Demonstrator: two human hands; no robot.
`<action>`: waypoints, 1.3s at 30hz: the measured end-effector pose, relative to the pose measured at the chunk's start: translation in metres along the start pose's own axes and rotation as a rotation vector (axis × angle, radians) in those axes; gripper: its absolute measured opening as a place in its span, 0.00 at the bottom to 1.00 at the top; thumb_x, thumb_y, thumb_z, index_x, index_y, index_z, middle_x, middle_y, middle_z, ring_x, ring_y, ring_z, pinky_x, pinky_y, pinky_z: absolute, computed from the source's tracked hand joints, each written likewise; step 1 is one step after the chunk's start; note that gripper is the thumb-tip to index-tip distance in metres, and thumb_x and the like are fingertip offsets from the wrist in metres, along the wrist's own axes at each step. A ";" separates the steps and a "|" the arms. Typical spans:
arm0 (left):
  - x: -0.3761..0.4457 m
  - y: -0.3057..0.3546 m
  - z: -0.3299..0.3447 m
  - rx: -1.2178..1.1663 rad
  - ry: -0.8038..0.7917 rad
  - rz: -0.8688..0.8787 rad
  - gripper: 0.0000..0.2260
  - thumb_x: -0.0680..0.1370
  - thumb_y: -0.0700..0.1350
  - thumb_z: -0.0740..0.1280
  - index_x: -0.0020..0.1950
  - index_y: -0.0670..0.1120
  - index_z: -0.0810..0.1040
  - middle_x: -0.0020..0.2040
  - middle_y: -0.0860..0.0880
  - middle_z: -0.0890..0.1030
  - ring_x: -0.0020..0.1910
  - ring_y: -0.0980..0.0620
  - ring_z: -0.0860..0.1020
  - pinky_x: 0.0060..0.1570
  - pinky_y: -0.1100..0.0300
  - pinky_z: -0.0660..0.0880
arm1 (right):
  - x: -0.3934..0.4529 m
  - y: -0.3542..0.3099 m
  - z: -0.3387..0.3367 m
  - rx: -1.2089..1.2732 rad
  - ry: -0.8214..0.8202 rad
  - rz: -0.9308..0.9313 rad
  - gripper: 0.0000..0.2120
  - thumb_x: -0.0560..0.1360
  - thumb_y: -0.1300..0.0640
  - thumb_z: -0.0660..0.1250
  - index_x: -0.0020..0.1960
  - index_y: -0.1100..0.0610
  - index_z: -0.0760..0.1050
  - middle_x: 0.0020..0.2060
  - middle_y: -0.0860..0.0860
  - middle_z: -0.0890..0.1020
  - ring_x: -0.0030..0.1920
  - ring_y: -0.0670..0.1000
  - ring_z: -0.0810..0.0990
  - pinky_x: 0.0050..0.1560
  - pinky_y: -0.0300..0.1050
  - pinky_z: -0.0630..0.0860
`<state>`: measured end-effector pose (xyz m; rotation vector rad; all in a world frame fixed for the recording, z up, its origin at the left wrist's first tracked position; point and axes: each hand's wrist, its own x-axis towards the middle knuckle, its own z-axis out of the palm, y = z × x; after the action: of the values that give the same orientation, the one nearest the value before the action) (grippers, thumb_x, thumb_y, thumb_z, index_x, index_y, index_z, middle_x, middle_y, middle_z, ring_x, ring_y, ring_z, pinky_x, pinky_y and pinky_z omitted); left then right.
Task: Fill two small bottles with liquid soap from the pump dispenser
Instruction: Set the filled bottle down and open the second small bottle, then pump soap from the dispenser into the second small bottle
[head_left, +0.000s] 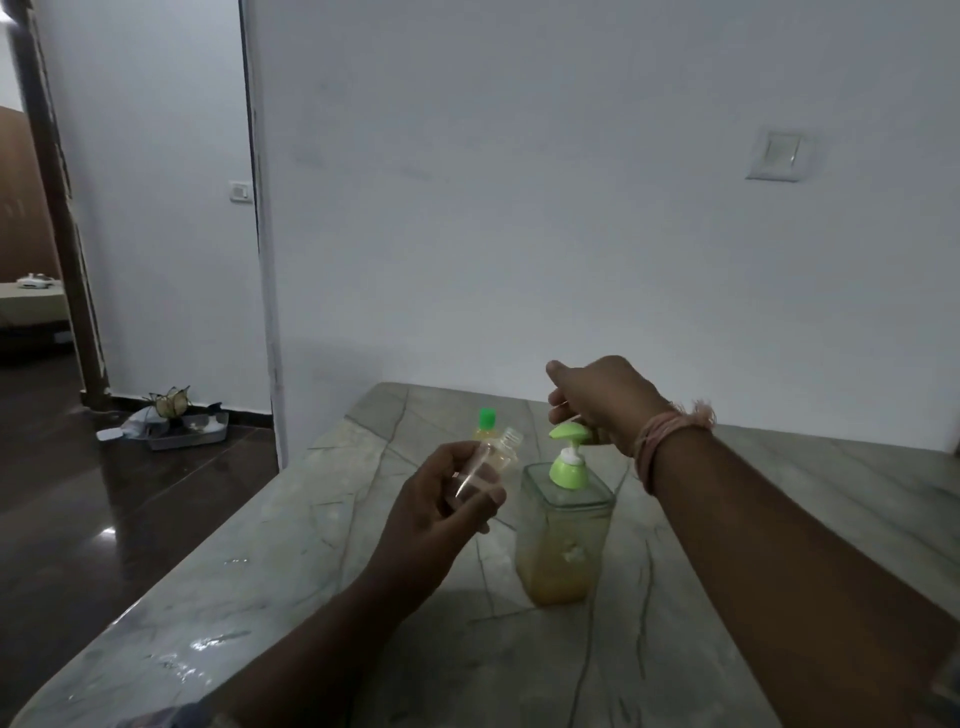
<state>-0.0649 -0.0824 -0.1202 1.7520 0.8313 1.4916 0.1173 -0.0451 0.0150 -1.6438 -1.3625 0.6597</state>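
Bottle (491, 457), small, clear, uncapped, looks empty; held tilted in left hand (441, 506), fingers curled round its body, mouth aimed toward 1 o'clock at pump dispenser (563, 525). Probably very light and thin-walled, likely to dent under a hard squeeze; best gripped mid-body, mouth kept free. Right hand (602, 400) loosely curled above green pump head (569, 432), at 12 o'clock of dispenser; cannot tell whether pressing or just touching. Dispenser square, clear, roughly a third full of amber soap, standing on marble table (311, 597); likely stiff and bottom-heavy, could still tip under an off-centre press. Second bottle (487, 423), green cap on, yellowish contents, at 11 o'clock of dispenser, partly hidden behind held bottle. Wet shine on table at 8 o'clock: slippery footing possible. Soap on fingers would make clear plastic slick.
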 end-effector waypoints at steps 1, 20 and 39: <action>-0.001 0.002 0.002 0.011 -0.015 0.009 0.18 0.73 0.55 0.71 0.62 0.54 0.77 0.49 0.50 0.83 0.43 0.47 0.82 0.40 0.56 0.82 | 0.000 0.000 0.000 0.011 -0.043 0.064 0.19 0.78 0.47 0.63 0.41 0.62 0.81 0.37 0.57 0.86 0.32 0.54 0.81 0.39 0.45 0.79; 0.001 0.004 0.017 0.011 -0.063 0.038 0.21 0.74 0.56 0.70 0.66 0.52 0.77 0.45 0.47 0.82 0.38 0.46 0.81 0.37 0.57 0.80 | 0.026 0.013 0.021 -0.467 -0.081 -0.024 0.22 0.82 0.49 0.54 0.55 0.60 0.82 0.54 0.56 0.83 0.45 0.56 0.75 0.44 0.40 0.67; 0.002 0.000 0.019 0.101 -0.035 0.031 0.18 0.72 0.60 0.69 0.58 0.53 0.78 0.43 0.52 0.83 0.33 0.54 0.80 0.29 0.64 0.75 | 0.019 0.019 0.025 -0.473 -0.021 0.008 0.16 0.78 0.49 0.59 0.34 0.55 0.65 0.35 0.52 0.71 0.43 0.55 0.73 0.45 0.44 0.69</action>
<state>-0.0455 -0.0826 -0.1209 1.8671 0.8795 1.4571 0.1103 -0.0201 -0.0110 -2.0137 -1.6129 0.3733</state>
